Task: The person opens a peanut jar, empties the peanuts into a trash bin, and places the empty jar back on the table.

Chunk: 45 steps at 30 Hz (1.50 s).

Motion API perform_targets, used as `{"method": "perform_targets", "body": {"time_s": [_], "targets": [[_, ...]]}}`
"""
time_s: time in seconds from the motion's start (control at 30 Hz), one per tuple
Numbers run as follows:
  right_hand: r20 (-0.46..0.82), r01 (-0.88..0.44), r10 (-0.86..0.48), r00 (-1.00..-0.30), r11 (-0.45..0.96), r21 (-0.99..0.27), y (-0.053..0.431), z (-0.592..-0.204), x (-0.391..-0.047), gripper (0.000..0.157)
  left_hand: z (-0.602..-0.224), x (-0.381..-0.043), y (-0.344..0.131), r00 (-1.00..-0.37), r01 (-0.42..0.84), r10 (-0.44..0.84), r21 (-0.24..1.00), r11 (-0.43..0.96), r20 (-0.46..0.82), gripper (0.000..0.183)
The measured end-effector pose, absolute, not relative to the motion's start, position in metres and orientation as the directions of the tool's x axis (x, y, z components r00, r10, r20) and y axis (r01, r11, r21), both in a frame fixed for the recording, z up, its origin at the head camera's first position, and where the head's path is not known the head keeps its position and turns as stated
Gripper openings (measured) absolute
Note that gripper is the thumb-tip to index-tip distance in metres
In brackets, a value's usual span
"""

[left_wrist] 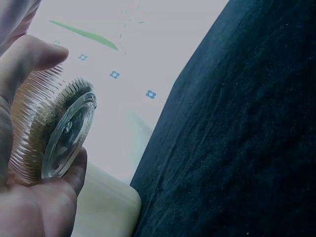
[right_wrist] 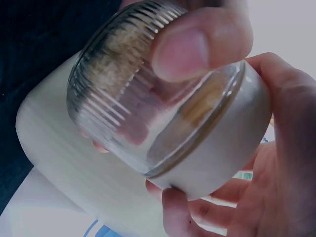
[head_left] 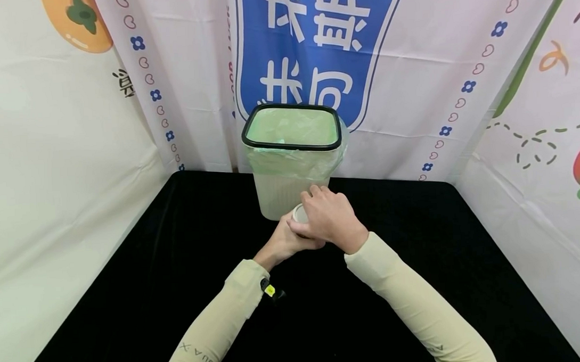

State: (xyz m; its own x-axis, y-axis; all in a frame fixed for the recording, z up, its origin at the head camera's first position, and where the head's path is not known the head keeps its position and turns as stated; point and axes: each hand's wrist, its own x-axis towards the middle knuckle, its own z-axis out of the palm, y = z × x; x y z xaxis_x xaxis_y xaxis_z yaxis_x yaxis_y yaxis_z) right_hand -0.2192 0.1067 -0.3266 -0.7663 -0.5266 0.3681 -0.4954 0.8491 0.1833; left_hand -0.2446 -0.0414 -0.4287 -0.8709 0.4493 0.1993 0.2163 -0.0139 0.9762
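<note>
A clear ribbed jar (right_wrist: 131,94) with a white lid (right_wrist: 224,140) is held between the two hands, just in front of the bin. Tan, crumbly-looking contents show through its wall. My left hand (head_left: 284,237) grips the jar's body, its thumb laid across the ribbed side in the right wrist view. The left wrist view shows the round clear base (left_wrist: 69,136) beyond the left palm. Curled round the white lid are the fingers of my right hand (head_left: 333,217), which hide much of the lid in the head view.
A pale bin (head_left: 271,195) with a black rim and a green bag liner stands on the black cloth (head_left: 215,226) behind the hands. Printed curtains (head_left: 190,62) hang at the back and on both sides. A small black and yellow item (head_left: 268,288) sits at the left cuff.
</note>
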Motion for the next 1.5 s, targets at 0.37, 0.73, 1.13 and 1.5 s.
{"method": "perform_targets", "body": {"time_s": [0.37, 0.73, 1.13, 1.5], "targets": [[0.373, -0.554, -0.578, -0.726, 0.813, 0.181, 0.11, -0.321, -0.22, 0.049, -0.425, -0.244, -0.043, -0.87, 0.207, 0.455, 0.978, -0.011, 0.19, 0.076], [0.296, -0.599, -0.608, -0.736, 0.79, 0.132, 0.113, -0.313, -0.222, 0.045, -0.421, -0.242, -0.043, -0.878, 0.22, 0.443, 0.975, 0.041, 0.18, 0.08], [0.238, -0.627, -0.62, -0.748, 0.777, 0.056, 0.117, -0.306, -0.223, 0.045, -0.42, -0.243, -0.042, -0.875, 0.26, 0.437, 0.964, 0.059, 0.21, 0.082], [0.23, -0.629, -0.619, -0.751, 0.776, 0.037, 0.119, -0.304, -0.221, 0.046, -0.42, -0.242, -0.041, -0.872, 0.261, 0.439, 0.964, 0.049, 0.214, 0.083]]}}
